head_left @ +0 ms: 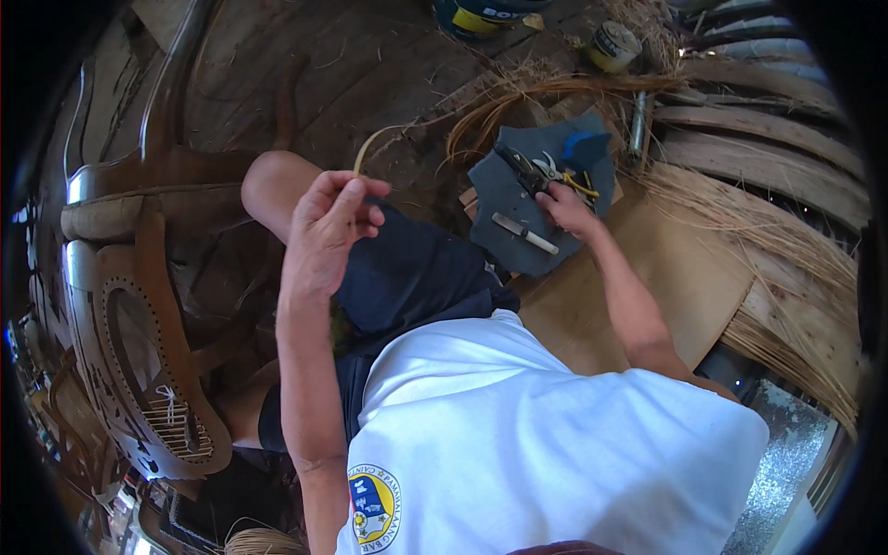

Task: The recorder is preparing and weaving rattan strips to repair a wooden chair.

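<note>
My left hand [335,227] is raised over my bent leg, thumb and forefinger pinched on a pale thin cane strip [370,143] that curves up and to the right. My right hand [566,209] is at a cluster of tools on a dark grey mat [499,199], its fingers curled; exactly what they grip is partly hidden. Right beside those fingers lie pruning shears [581,184] with yellow handles and a black-handled tool [518,165]. A knife-like tool with a pale handle [539,242] lies nearer me, and a blue piece [585,146] sits at the mat's far right.
On the left stands a carved wooden chair frame [199,370] with an oval opening, holes along its rim and some cane strung low. Bundles of cane [740,213] lie at right beside a board [638,287]. A dark bucket [472,18] and a small can [613,46] stand beyond.
</note>
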A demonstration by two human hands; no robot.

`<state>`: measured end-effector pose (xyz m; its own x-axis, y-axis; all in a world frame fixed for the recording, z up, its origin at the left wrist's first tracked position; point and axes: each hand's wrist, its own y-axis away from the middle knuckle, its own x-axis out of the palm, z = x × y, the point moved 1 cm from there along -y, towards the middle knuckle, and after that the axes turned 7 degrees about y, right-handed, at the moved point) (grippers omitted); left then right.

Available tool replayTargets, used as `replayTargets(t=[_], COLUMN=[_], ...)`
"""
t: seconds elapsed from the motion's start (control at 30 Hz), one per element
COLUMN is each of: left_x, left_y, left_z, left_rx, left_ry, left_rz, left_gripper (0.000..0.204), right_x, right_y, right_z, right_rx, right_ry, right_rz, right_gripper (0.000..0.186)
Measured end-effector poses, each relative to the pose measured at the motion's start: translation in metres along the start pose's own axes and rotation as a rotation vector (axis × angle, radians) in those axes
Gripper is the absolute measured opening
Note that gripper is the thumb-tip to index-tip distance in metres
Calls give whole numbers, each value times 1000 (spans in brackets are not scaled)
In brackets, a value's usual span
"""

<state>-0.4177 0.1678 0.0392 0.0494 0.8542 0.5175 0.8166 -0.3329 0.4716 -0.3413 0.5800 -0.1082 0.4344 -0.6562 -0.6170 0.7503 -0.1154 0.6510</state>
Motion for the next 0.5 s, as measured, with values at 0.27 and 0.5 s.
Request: replayTargets(t=[0.27,0.5], left_x=[47,43], left_y=[-59,-71], left_z=[33,42], left_rx=[138,-52], left_ry=[-304,-57], left_rz=[278,376], left_gripper=[16,13], right_x=[-26,-24], right_y=[44,53], right_z=[136,171], right_rx=[-293,-307], right_ry=[-981,-1363], right_rz=[538,913], right_gripper=[16,18])
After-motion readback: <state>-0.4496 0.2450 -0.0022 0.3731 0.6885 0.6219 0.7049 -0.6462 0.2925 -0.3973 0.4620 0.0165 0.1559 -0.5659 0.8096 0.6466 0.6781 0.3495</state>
